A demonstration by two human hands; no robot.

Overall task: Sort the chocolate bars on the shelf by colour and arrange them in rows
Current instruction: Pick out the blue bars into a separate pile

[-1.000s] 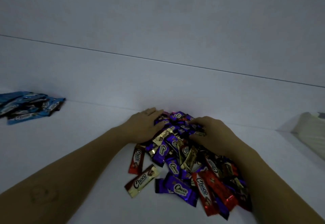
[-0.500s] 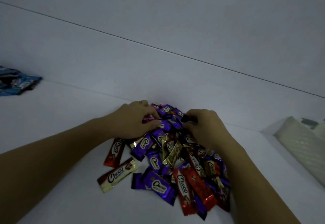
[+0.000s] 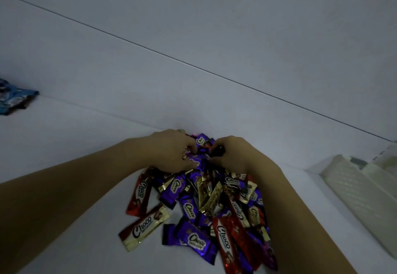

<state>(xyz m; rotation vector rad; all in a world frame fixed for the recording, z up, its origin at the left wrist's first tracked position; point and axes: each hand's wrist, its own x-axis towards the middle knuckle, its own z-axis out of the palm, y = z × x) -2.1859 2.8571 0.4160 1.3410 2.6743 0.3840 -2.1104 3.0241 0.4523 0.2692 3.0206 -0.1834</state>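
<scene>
Mixed heap of chocolate bars [image 3: 206, 205] lies mid-shelf, near side, running up to the back wall. Purple, red, gold and cream wrappers are all tangled and overlapping. The white shelf [image 3: 64, 134] carries everything. A small batch of blue bars [image 3: 12, 99] lies well apart at far left, cut off by the frame edge. A ribbed white object [image 3: 352, 192] lies at the right edge, not touching the heap.

Both hands are at the far end of the heap, close together. Left hand [image 3: 171, 151] has its fingers curled down, with the thumb pinching a purple bar [image 3: 196, 163] against them. Right hand [image 3: 236, 155] is also curled into the heap, one dark nail showing. Cannot tell if it actually grips a bar, since the palm side is hidden.

Judged step: pulling purple ones out of the far end. Sorting is barely started and no rows are visible yet.

Handling:
- The bars look light, small and flat, in glossy foil-type wrap, so they are likely slippery and slide over each other.
- Pulling one will probably drag its neighbours.
- Best hold is a pinch across the short width at mid-body, or by the crimped end seam when a bar is buried.
- The loose red bar [image 3: 138, 194] at the near left edge is an easy pick, flat on the shelf.
- The gold bars [image 3: 209, 198] are wedged in the middle and need the overlying ones lifted first.
- The chocolate could snap if bent, so lift flat.
</scene>
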